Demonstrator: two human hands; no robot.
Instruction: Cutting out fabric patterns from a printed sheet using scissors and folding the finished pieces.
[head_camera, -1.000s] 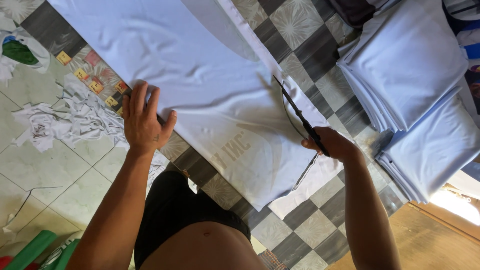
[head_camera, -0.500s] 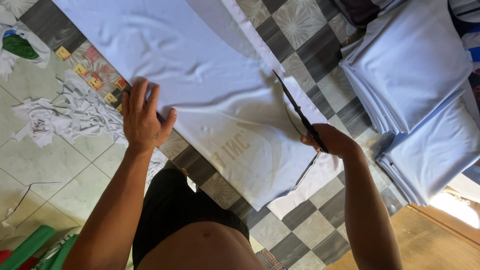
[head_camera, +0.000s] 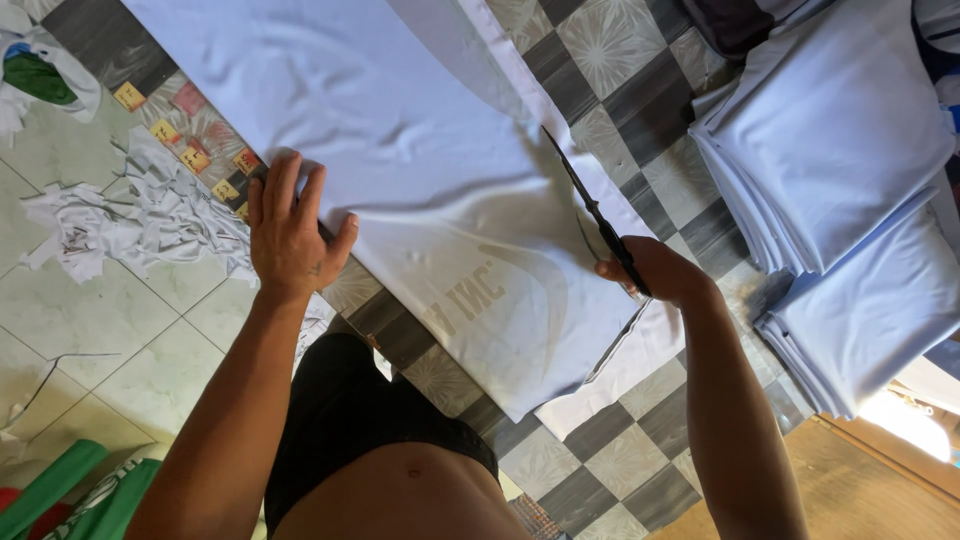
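Observation:
A wide sheet of white fabric (head_camera: 400, 170) lies spread over the checkered floor in front of me. My left hand (head_camera: 288, 232) presses flat on its left edge, fingers spread. My right hand (head_camera: 655, 270) grips black scissors (head_camera: 592, 212) whose blades point up and away along the fabric's right side, where a narrow strip (head_camera: 520, 75) is separating from the sheet. A faint print shows through the fabric near its lower end.
Two stacks of folded white fabric (head_camera: 830, 150) sit at the right. A heap of white offcuts (head_camera: 140, 215) lies at the left, beside small coloured squares. Green items (head_camera: 60, 490) lie at the bottom left. My knee in black shorts (head_camera: 350, 420) is below.
The scissors have advanced slightly up along the fabric's right side. My left hand stays pressed on the fabric's left edge.

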